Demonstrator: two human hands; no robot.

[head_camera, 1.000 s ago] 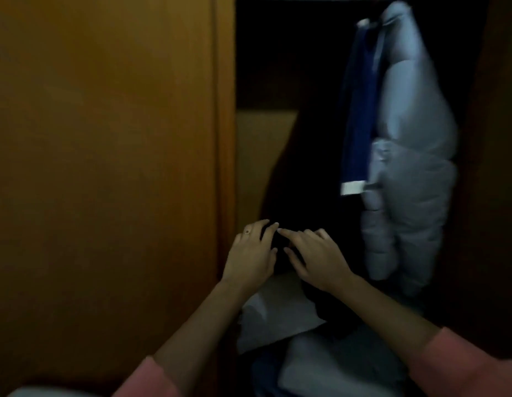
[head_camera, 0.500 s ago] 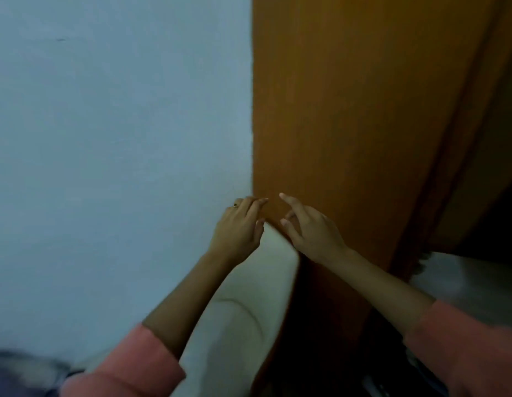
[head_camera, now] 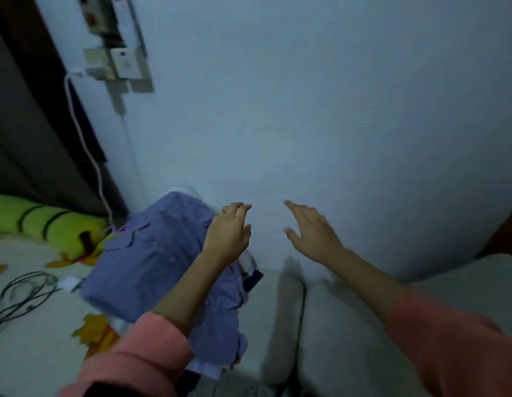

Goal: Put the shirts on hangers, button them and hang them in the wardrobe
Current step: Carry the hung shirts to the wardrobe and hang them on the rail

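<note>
Now both hands are empty, fingers spread; the left hand point(head_camera: 229, 233) is nearer the blue shirt point(head_camera: 151, 262) lying below-left.

We have just one view, from a camera worn on the person's head, looking forward and steeply down along both outstretched forearms toward a pale wall point(head_camera: 335, 110) that fills most of the upper frame. It sits close enough that the left hand point(head_camera: 227, 233) and right hand point(head_camera: 312, 233) lie near the middle, with the pink sleeves point(head_camera: 455, 348) cut off by the bottom edge. The wide lens bows the wall's lower edge and takes in the bed point(head_camera: 28, 353) at lower left, a folded blue shirt point(head_camera: 151, 262) below the left forearm and wall switches point(head_camera: 117, 64) at upper left.
</note>
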